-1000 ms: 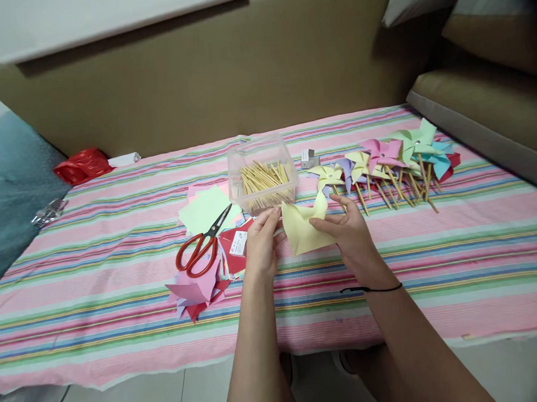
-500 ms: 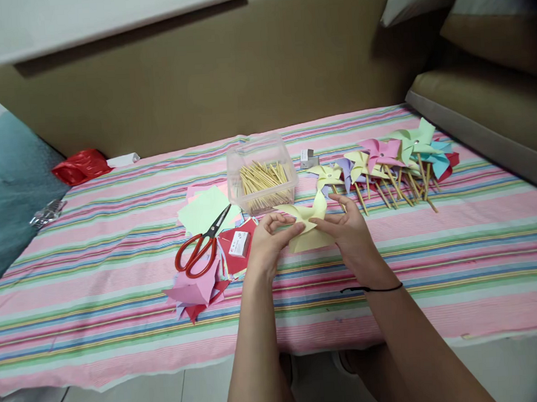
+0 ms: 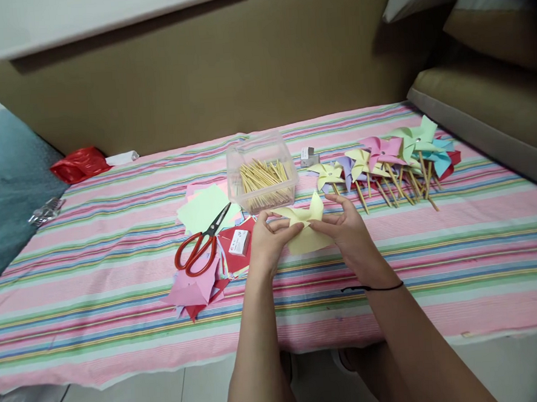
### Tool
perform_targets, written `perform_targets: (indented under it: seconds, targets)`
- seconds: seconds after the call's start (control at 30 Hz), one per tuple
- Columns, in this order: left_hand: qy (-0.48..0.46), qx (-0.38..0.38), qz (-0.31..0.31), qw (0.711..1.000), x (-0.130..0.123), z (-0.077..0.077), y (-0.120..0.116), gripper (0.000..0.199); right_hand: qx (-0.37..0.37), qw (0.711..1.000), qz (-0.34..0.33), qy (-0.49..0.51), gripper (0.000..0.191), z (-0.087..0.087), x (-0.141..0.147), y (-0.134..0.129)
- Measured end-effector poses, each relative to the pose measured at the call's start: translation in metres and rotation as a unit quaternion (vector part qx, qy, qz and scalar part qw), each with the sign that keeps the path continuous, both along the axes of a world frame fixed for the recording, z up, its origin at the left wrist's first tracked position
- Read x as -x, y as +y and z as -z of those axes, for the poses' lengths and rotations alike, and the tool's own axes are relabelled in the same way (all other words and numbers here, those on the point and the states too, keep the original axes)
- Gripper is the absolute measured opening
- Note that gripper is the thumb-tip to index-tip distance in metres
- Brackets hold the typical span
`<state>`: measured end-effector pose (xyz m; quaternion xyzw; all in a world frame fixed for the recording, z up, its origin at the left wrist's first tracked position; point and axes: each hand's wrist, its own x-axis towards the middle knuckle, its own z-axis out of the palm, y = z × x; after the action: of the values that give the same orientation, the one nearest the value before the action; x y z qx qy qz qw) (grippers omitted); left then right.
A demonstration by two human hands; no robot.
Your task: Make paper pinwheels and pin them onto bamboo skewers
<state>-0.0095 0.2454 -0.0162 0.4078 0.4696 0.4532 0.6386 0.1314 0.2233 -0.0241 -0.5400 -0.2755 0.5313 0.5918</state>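
Both hands pinch a pale yellow paper pinwheel (image 3: 310, 240) over the striped cloth. My left hand (image 3: 271, 237) is closed on its left side, thumb pressed near the centre. From the right, my right hand (image 3: 347, 226) grips it, thumb also close to the middle and a finger raised. Two corners of the paper curl up at the top, while its lower part hangs flat. Just beyond stands a clear plastic box (image 3: 263, 201) with thin wooden sticks (image 3: 265, 180). Finished pinwheels on sticks (image 3: 384, 151) lie in a row at the right.
Red-handled scissors (image 3: 201, 247) rest on paper sheets (image 3: 207, 208) at left. A small white box (image 3: 239, 242) sits on red paper squares (image 3: 233, 264); pink cut pieces (image 3: 194, 287) lie nearer. A small grey box (image 3: 309, 157) is beside the clear box. A red bag (image 3: 82, 165) lies far left.
The thumbs have come slightly closer together at the paper's centre, and its right upper corner has shifted a little left. The things around have not moved.
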Motion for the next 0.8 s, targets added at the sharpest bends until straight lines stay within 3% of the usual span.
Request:
perform_targets:
  seconds: [0.8]
  targets:
    - [0.032, 0.006, -0.024, 0.999, -0.0013, 0.0021, 0.0011, 0.062, 0.003, 1.0, -0.023, -0.01, 0.091, 0.0032, -0.0014, 0.0004]
